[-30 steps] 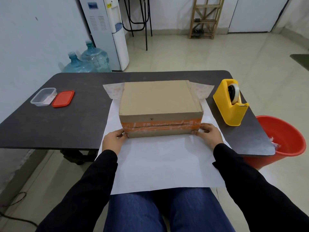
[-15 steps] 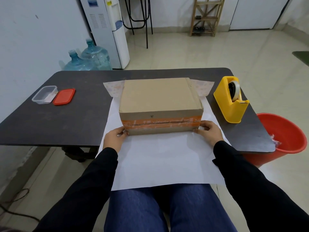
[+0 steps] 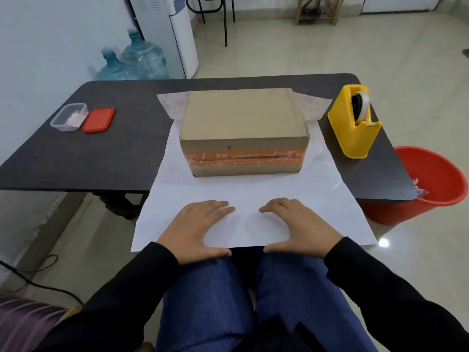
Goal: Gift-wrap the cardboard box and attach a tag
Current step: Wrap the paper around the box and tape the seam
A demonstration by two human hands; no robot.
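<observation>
Fingers (image 3: pixel 215 205) of your left hand (image 3: pixel 198 229) and right hand (image 3: pixel 299 227) lie straight and flat on the near flap of the wrapping paper (image 3: pixel 243 194), thumbs along its edge, gripping nothing. Ahead, apart from both hands, the cardboard box (image 3: pixel 243 128) sits mid-sheet on the table (image 3: pixel 127 148). You're likely starting the first fold: lift that edge evenly, draw it snug over the box, then reach right for the tape dispenser (image 3: pixel 355 128).

Your dark tabletop (image 3: pixel 132 153) carries a white sheet of wrapping paper (image 3: pixel 253 194) across its middle, overhanging the near edge. On your left sit a clear container (image 3: pixel 68 120) and, just beside it, a red lid (image 3: pixel 98 120). On your right stands a yellow tape dispenser (image 3: pixel 354 128).
</observation>
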